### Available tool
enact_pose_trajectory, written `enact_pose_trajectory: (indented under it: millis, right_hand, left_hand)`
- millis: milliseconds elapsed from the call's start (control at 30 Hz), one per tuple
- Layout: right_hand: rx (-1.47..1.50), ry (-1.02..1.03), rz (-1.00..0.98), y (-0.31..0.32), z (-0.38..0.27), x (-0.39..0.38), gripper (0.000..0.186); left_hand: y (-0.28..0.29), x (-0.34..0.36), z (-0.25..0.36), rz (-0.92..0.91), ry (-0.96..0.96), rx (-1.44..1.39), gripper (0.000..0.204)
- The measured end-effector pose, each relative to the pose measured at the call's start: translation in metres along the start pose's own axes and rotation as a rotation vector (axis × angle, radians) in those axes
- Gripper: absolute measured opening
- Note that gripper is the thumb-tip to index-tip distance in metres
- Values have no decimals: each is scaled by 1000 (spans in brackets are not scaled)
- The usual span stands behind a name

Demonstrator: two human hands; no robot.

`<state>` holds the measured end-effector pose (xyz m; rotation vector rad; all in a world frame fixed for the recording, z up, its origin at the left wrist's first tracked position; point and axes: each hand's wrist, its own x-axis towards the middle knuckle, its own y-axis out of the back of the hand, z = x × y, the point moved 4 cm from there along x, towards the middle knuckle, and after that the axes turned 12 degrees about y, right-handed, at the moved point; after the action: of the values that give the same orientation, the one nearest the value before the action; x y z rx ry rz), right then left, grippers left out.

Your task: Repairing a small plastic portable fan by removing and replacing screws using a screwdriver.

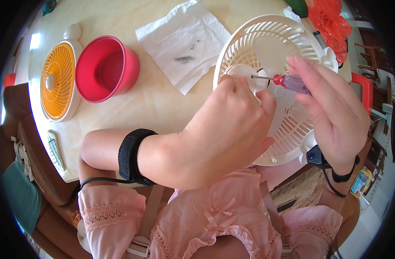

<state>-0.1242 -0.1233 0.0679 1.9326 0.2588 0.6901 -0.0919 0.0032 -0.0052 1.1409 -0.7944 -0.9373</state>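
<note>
My right hand [331,108] holds a screwdriver [292,84] with a clear purple handle and red collar, its metal shaft pointing left to the middle of a white plastic fan [232,47]. My left hand [227,116] is curled on the fan's white centre housing [240,71], its fingertips beside the screwdriver's tip, which sits at a small dark screw or hole there. White blades [271,47] lie inside the slatted round cage. My left fingers hide much of the housing.
A white paper sheet [163,34] bears several small metal pieces [183,58]. A pink bowl [106,69] and yellow fan grille [57,97] stand left on the marble-look table [171,112]. A red bag [327,26] lies back right; a sofa [42,181] is lower left.
</note>
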Motion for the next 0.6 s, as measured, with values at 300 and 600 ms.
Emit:
enact_pose_trajectory:
  millis: [300,600]
  right_hand:
    - [-28,-57,-43,2,4,2,36]
    - [-40,-84,-130,1,1,-1,34]
  left_hand:
    - [0,0,0,-35,-1,3,46]
    - [0,0,0,-27,-4,-3,46]
